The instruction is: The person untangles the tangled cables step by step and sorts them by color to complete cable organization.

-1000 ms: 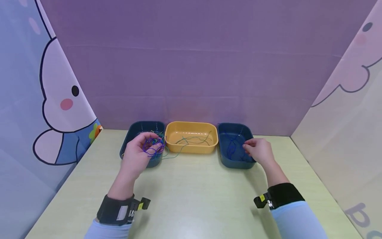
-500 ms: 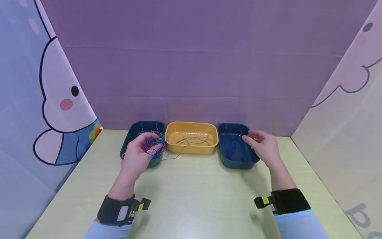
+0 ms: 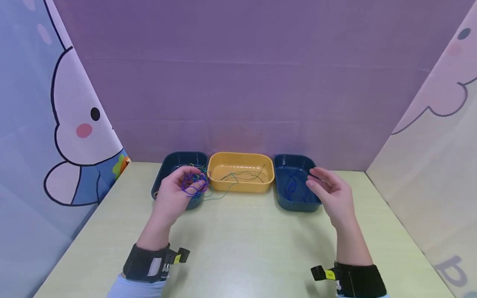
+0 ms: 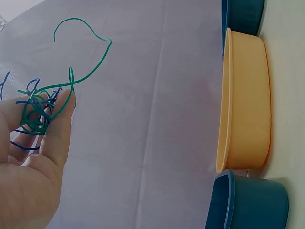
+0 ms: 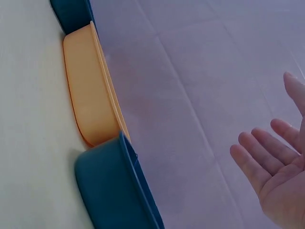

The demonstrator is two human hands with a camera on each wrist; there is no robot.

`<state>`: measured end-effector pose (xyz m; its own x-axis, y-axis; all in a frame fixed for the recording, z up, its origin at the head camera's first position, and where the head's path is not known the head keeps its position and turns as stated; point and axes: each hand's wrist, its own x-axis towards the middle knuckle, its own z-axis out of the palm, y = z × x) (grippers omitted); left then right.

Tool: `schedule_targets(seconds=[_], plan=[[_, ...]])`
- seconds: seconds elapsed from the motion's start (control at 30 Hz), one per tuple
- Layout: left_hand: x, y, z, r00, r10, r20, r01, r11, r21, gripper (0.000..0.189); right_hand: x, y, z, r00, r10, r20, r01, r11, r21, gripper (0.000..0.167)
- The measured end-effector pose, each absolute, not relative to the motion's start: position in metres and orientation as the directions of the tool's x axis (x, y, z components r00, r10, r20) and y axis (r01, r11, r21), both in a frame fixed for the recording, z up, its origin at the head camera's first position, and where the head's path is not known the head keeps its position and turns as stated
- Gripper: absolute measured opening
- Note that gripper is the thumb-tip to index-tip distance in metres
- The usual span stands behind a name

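Observation:
My left hand (image 3: 173, 194) holds a tangled bunch of blue and green wires (image 4: 38, 112) between thumb and fingers, over the left dark blue bin (image 3: 158, 182). One long green strand loops out beyond the fingertips in the left wrist view. My right hand (image 3: 333, 196) is beside the right dark blue bin (image 3: 298, 205), fingers spread and holding nothing; the right wrist view shows its bare palm. Blue wires (image 3: 291, 186) lie inside that right bin. Between the two stands a yellow bin (image 3: 242, 187) with several thin green wires (image 3: 246, 176) in it.
The three bins stand in a row at the back of the pale table (image 3: 238, 244), against a purple cloth backdrop (image 3: 238, 82). Printed cloth panels (image 3: 85, 124) flank the table on both sides. Each wrist wears a black strap with a small camera.
My right hand has drawn back and to the right from the right blue bin, and its pinched fingers have spread. The left hand stays in place with its wires.

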<state>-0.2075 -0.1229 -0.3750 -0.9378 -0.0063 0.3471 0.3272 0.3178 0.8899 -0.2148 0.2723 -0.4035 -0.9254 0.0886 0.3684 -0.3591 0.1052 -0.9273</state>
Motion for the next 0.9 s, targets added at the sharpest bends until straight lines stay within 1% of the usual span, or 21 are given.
schedule_targets(seconds=[0.07, 0.2, 0.33, 0.57, 0.9], plan=[[-0.208, -0.122, -0.376, -0.938, -0.004, 0.346, 0.327, 0.318, 0.890, 0.024, -0.212, 0.273, -0.406, -0.924, 0.089, 0.371, -0.363, 0.097, -0.927, 0.050], [-0.208, -0.121, -0.377, -0.937, 0.000, 0.348, 0.331, 0.312, 0.891, 0.025, -0.212, 0.273, -0.410, -0.929, 0.083, 0.361, -0.349, 0.126, -0.928, 0.050], [-0.207, -0.120, -0.378, -0.938, 0.010, 0.347, 0.332, 0.314, 0.889, 0.025, -0.212, 0.269, -0.412, -0.933, 0.068, 0.353, -0.344, 0.114, -0.932, 0.049], [-0.206, -0.113, -0.378, -0.936, 0.047, 0.350, 0.347, 0.294, 0.891, 0.024, -0.209, 0.250, -0.412, -0.931, -0.030, 0.363, -0.363, 0.180, -0.914, 0.048], [-0.204, -0.097, -0.383, -0.950, 0.116, 0.288, 0.309, 0.257, 0.916, 0.026, -0.200, 0.218, -0.416, -0.927, -0.176, 0.331, -0.364, 0.212, -0.907, 0.048]])
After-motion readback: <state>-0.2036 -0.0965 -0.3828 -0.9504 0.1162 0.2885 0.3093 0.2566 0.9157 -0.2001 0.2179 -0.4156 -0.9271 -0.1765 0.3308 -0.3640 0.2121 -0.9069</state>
